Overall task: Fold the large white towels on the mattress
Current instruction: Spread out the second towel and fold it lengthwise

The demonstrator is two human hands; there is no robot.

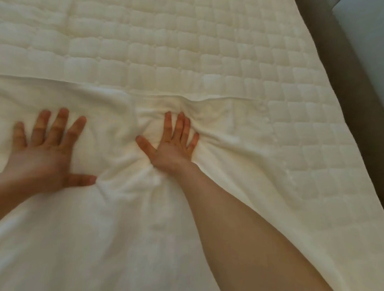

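Left hand (44, 151) and right hand (173, 144), fingers spread, press flat on the white towel (115, 241), seemingly bunched between them, near the mattress (169, 44) right edge.

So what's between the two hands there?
In the head view, only a bunched ridge of the white towel lies between the left hand and the right hand, both pressed flat on it.

Towel (92, 240) cut off left and below.
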